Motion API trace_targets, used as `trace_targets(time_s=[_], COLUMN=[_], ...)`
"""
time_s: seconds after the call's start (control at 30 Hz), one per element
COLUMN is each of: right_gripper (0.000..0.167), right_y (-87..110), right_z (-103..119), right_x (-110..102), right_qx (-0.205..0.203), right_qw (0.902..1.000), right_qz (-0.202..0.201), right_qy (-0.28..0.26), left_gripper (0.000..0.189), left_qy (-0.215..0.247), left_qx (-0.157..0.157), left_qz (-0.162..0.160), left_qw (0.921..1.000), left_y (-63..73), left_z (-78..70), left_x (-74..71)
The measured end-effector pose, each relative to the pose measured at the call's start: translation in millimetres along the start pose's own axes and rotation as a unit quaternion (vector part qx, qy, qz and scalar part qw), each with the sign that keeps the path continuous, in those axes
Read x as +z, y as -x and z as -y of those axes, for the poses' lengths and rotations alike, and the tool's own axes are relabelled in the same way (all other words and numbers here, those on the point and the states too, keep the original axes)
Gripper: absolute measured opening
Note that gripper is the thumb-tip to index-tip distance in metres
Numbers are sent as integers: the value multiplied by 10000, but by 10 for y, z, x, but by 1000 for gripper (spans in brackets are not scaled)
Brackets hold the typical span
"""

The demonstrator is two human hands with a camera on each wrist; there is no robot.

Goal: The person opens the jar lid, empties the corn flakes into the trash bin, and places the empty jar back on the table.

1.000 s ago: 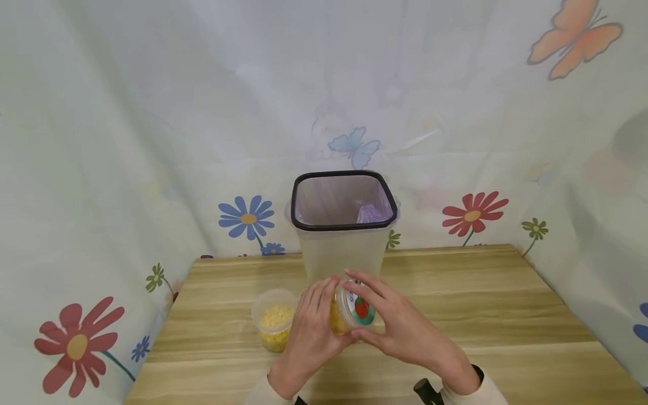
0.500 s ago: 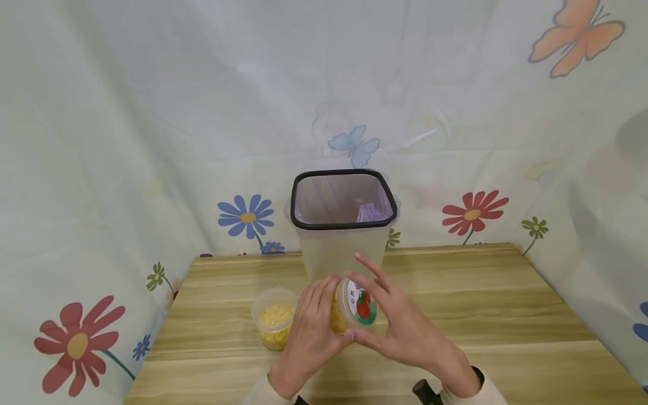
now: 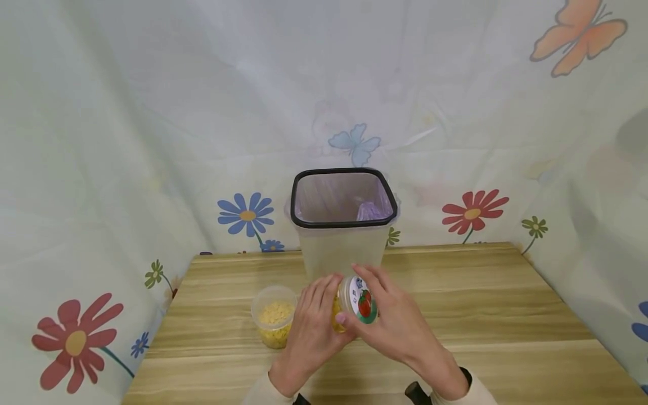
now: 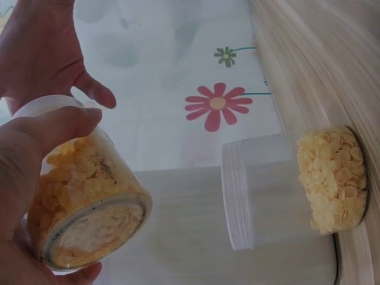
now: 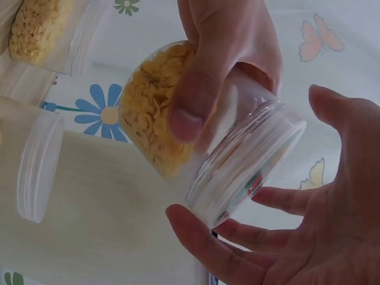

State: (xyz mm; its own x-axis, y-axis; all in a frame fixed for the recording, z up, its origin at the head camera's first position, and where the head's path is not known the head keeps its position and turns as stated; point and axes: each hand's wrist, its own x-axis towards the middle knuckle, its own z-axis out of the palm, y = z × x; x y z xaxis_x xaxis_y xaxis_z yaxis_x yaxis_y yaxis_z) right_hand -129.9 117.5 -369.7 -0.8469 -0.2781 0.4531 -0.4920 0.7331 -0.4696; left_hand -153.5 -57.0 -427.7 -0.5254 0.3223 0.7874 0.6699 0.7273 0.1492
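A clear jar of yellow flakes [image 4: 77,172] is tilted in mid-air, its lid, with a tomato picture [image 3: 364,304], facing right. My left hand [image 3: 316,320] holds the jar round its body; the thumb [image 5: 190,107] lies along the side in the right wrist view. Around the lid is my right hand [image 3: 400,323], its fingers spread and bent. In the right wrist view its thumb [image 5: 326,104] stands apart from the lid, while the fingertips are near the rim. An uncovered clear tub [image 3: 275,315], part filled with flakes, stands left of my left hand.
Behind the hands stands a pale bin [image 3: 344,244] with a black rim and purple liner. Another clear container [image 5: 38,166] shows at the left edge of the right wrist view. A wood-grain table [image 3: 481,292] lies beneath, before a flowered curtain [image 3: 152,112].
My right hand's fingers have lifted and spread off the lid, then come back near it, with the thumb shifted left and up. The left hand still holds the jar in place.
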Motion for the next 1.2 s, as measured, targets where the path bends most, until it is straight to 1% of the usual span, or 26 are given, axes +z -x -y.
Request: trace_targets(time_s=[0.1,0.2,0.3,0.43,0.53,0.73,0.8,0.87,0.97,1.03,1.2], right_gripper=[74,72,72,75,76,77,77,77,78,79,80], right_y=[5,17,18,5,3,17,17,13,6,1,12], right_z=[9,11,-5,-32,-47,-69,-80,-93,-114,-130,-176], right_x=[20,14,-9,-50,-71,-98,-108,-120,-141,-157,-205], right_qx=[75,40,-110,-462,-665,-894,-962,-1016,-1052,-1050,-972], right_qw=[10000,10000,9998,9987,9975,9956,9951,9946,9943,9944,9952], right_qz=[29,57,133,180,219,240,199,148,92,92,98], right_qy=[3,-68,-135,-116,-66,-130,-144,-165,-122,-95,-59], left_gripper=[93,93,91,89,92,96,93,85,76,74,78], left_qy=[-49,-120,-159,-123,-69,15,19,18,35,63,142], left_qx=[38,91,129,101,75,60,42,22,-31,-58,-83], left_qz=[-1,1,-8,-23,-31,-25,-19,-11,25,55,70], left_qw=[10000,9999,9998,9999,9999,10000,10000,10000,10000,9999,9998], left_y=[7,10,4,-9,-9,-2,-3,-3,-5,-7,-13], left_z=[2,6,13,18,15,10,13,19,28,31,30], left_x=[9,14,16,12,7,4,4,3,0,-2,-4])
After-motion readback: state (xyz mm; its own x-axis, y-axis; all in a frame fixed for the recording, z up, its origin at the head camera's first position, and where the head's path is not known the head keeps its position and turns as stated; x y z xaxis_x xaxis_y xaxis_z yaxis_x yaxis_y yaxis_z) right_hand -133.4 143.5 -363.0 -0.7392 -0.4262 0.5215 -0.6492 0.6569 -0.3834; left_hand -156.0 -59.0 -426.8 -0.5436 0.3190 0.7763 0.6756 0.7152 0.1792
